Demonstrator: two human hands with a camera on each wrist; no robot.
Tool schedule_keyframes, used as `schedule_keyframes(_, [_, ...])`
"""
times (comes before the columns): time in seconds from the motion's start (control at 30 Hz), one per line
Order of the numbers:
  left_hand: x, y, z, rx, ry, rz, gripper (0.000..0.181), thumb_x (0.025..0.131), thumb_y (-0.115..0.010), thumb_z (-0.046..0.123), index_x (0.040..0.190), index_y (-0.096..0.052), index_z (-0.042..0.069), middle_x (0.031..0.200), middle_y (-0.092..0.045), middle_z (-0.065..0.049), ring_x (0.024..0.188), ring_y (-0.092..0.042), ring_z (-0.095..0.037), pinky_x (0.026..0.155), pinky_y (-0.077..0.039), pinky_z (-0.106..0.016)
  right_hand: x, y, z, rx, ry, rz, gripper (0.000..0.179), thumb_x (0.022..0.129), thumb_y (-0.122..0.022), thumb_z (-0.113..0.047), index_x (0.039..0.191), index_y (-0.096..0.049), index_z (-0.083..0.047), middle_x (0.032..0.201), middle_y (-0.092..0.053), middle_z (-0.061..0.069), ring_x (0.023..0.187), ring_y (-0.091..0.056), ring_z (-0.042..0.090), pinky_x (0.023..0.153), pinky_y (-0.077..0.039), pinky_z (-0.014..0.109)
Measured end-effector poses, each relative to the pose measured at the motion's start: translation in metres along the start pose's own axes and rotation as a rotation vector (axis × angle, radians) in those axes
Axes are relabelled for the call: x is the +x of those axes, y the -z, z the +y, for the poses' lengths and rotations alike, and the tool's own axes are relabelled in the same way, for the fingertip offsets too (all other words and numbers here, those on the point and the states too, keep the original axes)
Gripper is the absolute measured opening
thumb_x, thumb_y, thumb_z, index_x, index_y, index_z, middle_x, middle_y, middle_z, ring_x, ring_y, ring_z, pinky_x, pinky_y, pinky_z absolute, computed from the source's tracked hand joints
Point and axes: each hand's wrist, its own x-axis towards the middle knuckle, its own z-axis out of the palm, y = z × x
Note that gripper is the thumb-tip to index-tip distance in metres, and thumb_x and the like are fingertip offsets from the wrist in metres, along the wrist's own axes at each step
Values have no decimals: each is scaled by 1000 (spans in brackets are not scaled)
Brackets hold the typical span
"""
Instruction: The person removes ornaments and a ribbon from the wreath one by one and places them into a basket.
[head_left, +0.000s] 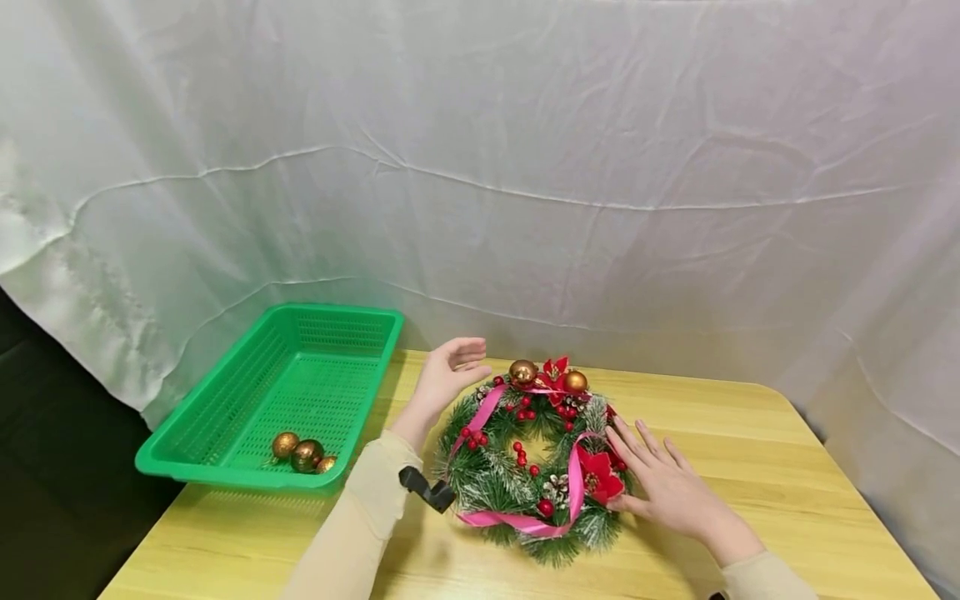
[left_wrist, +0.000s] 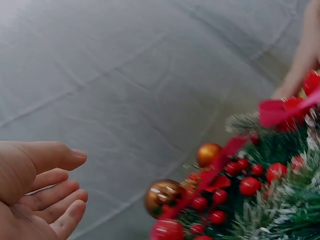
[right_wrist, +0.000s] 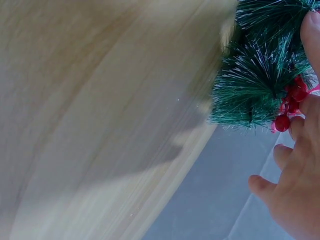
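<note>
A green Christmas wreath point(head_left: 495, 487) lies on the table, dressed with a pink ribbon point(head_left: 575, 483), red berries, pinecones and red poinsettias point(head_left: 598, 477). Two gold baubles sit at its far edge, a larger bauble point(head_left: 522, 372) and a smaller bauble point(head_left: 575, 382). My left hand point(head_left: 444, 379) hovers beside the wreath's far left edge, its fingers loosely bent around nothing. In the left wrist view, the same hand point(left_wrist: 37, 195) is apart from the baubles. My right hand point(head_left: 667, 492) rests against the wreath's right side with fingers spread, fingertips at the greenery and poinsettia.
To the left, a green plastic basket point(head_left: 386, 375) stands partly over the table's edge. Inside its near end lie a dark gold bauble point(head_left: 307, 456) and smaller glittery baubles point(head_left: 284, 444). A pale cloth point(head_left: 525, 267) hangs behind the wooden table point(head_left: 757, 467).
</note>
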Motion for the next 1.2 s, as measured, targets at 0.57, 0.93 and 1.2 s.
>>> schedule_keyframes(0.57, [31, -37, -33, 174, 82, -96, 50, 82, -76, 8, 127, -58, 1, 127, -58, -15, 118, -54, -31, 100, -44, -35, 1, 1, 0, -20, 8, 8, 98, 80, -53, -69, 155, -15, -19, 160, -4, 2, 143, -2, 35, 111, -4, 60])
schedule_keyframes(0.93, [35, -49, -47, 260, 93, -150, 49, 81, -76, 8, 127, -59, 3, 127, -58, -16, 111, -59, -30, 91, -50, -35, 1, 0, 0, -36, 9, 15, 98, 80, -52, -70, 155, -15, -18, 160, -6, 3, 143, -3, 35, 111, -7, 61])
schedule_keyframes(1.2, [36, -54, -49, 359, 91, -138, 50, 79, -78, 8, 125, -61, 4, 117, -63, -13, 102, -61, -26, 82, -53, -32, 0, -1, 0, -43, 5, 16, 98, 80, -51, -70, 155, -15, -18, 160, -7, 4, 143, -3, 35, 111, -7, 61])
